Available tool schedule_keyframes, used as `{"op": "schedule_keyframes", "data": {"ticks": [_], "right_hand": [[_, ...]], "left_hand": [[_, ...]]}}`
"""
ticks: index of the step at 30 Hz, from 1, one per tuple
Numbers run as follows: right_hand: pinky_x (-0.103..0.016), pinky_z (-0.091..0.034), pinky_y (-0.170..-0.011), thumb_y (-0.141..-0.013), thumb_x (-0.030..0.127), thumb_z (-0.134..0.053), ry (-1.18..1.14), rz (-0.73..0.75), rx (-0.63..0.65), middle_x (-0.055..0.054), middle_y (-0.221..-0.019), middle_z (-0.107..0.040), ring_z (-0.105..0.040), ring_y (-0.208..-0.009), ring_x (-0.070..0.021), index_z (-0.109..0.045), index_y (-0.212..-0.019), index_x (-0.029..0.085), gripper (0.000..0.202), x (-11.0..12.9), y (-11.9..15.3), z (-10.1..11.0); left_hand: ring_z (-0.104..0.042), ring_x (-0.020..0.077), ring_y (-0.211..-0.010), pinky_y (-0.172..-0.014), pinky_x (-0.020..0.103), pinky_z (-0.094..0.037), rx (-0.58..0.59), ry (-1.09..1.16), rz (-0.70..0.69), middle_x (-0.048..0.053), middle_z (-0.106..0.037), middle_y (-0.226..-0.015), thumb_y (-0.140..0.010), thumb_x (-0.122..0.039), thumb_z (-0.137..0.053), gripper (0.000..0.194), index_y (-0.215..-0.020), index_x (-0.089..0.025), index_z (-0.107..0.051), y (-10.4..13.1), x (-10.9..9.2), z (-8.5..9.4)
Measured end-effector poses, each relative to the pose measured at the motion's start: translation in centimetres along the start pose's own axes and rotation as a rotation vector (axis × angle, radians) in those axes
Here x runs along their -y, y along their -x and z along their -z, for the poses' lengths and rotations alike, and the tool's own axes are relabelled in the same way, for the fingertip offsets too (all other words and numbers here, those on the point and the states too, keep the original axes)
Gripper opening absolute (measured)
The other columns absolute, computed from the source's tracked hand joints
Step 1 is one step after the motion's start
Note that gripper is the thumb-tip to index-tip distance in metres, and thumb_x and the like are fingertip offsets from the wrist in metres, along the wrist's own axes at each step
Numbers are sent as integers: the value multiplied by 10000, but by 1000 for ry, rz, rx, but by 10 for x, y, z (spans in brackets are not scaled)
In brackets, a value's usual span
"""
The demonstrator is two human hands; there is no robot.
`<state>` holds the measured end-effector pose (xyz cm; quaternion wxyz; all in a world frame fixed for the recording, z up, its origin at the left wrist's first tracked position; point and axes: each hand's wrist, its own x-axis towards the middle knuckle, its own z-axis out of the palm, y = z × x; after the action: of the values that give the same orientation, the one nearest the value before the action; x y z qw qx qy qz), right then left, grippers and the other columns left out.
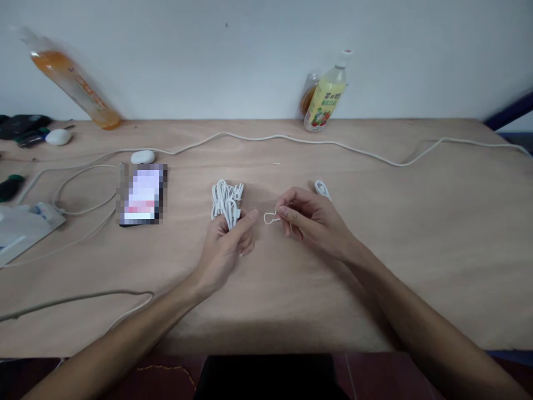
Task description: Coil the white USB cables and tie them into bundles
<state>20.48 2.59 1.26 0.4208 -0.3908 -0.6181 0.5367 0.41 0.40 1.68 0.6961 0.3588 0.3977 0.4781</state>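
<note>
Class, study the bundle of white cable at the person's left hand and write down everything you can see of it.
The white cable bundle is thin, smooth cord, plastic by its look, folded into many tight loops. Its looped end points away from the person; its near end is gripped in the left hand, between thumb and fingers. It is above the wooden table; whether it touches the wood is unclear. Any plugs are too blurred to identify.

White cable bundle [227, 200]: several strands folded into tight loops, lower end in the left hand [227, 241], looped end pointing away over the bench [416, 233]. Thin white tie [270, 221]: bent into a small irregular loop, pinched in the right hand [308, 219], loop pointing left. Small white cable coil [322, 189]: on bench just beyond right hand, partly hidden.
</note>
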Motion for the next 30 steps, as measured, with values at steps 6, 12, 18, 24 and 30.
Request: {"op": "schedule_keyframes", "data": {"ticks": [6,12,18,24,30], "right_hand": [[-260,-432,-528,-998,588,-761,-12,46,20,35,-774,-629,-525,-588,-102,-682,-916,227,378,5,2,-4],[-268,-450,-574,-1035,493,-736,57,55,41,28,-811,-636,-533,-622,-106,-697,-924,225,293,7,5,-3],[-279,-457,-615,-1040,389,-714,139,35,56,15,-854,-663,-582,-671,-126,-704,-966,228,177,6,6,-2],[-276,-450,-622,-1034,383,-717,96,-2,107,25,-811,-635,-555,-672,-129,-680,-929,221,196,6,5,0],[-268,-422,-583,-1029,439,-752,8,-10,124,36,-770,-610,-521,-627,-114,-681,-949,209,254,4,4,-1]], "left_hand": [[-180,56,-479,-444,214,-185,56,-56,51,-122,-294,-536,-842,-478,-931,391,-786,-190,-673,2,-3,-1],[-196,69,-502,-466,239,-183,89,-108,32,-104,-329,-550,-859,-485,-913,363,-789,-186,-721,3,-3,-1],[-264,81,-508,-479,265,-169,40,-226,-4,-79,-398,-552,-863,-475,-894,341,-795,-182,-734,2,-4,2],[-281,77,-499,-468,247,-193,37,-315,-28,-85,-423,-549,-878,-419,-864,302,-789,-186,-694,1,-5,2],[-271,75,-506,-472,236,-207,76,-286,-48,-89,-410,-548,-879,-436,-854,350,-751,-186,-646,1,-3,1]]}}
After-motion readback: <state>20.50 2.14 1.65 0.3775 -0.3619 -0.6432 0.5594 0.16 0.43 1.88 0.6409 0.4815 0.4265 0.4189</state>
